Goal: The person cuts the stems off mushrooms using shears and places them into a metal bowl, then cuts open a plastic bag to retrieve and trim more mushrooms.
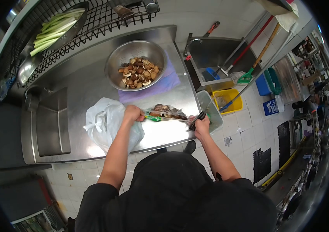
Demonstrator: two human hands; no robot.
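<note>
A clear plastic bag of dark mushrooms (166,111) lies stretched between my two hands over the steel counter. My left hand (134,113) is closed on the bag's left end, where green and yellow printing shows. My right hand (202,127) is closed around what look like black-handled scissors (197,119), at the bag's right end; their blades are hard to make out. Beside my left hand stands a bulging white plastic bag (108,121). Behind the mushroom bag, a steel colander (112,69) holds cut brown mushrooms (139,72) and rests on a purple cloth (168,79).
A sink (52,121) is set into the counter's left end. Leeks (58,29) lie in a perforated tray on the wire rack (106,17) above. To the right are a grey bin (216,123), a yellow bucket (237,101), long-handled cleaning tools and a deep sink (220,50).
</note>
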